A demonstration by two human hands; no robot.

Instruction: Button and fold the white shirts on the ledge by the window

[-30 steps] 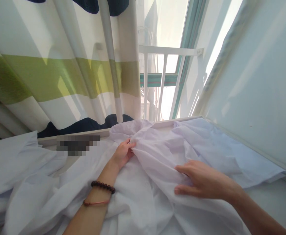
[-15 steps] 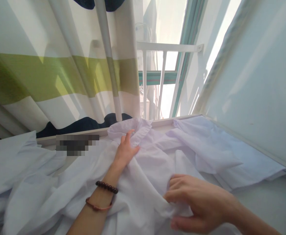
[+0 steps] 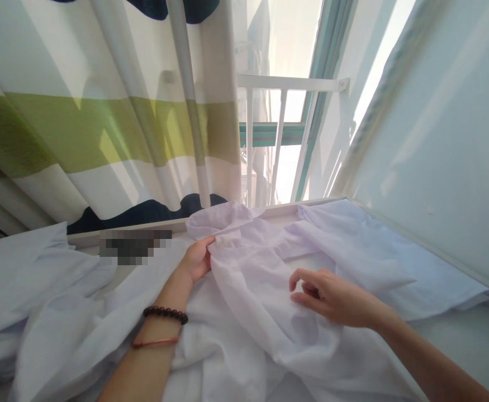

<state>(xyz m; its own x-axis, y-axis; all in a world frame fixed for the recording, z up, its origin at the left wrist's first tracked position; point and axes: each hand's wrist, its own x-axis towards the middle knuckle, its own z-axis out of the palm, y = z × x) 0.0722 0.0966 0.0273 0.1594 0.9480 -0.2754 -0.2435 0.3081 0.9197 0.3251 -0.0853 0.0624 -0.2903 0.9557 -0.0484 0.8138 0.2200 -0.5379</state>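
A white collared shirt lies spread and rumpled in front of me, its collar at the far end. Just below that collar, my left hand is closed on the shirt's front edge, with the thumb on top and the other fingers mostly hidden. My right hand hovers over the right part of the shirt. Its fingers are curled, a gap shows between thumb and forefinger, and nothing is visible in it. Dark beads and a reddish cord circle my left wrist.
More white cloth lies folded at the left. To the right, another white piece rests along the raised edge by the wall. A striped curtain hangs behind, beside a window with a white railing. A blurred-out dark patch sits behind the shirt.
My left hand has drawn back from the collar and closed on the shirt's front edge. My right hand has let go of the cloth at the near right and moved up and away.
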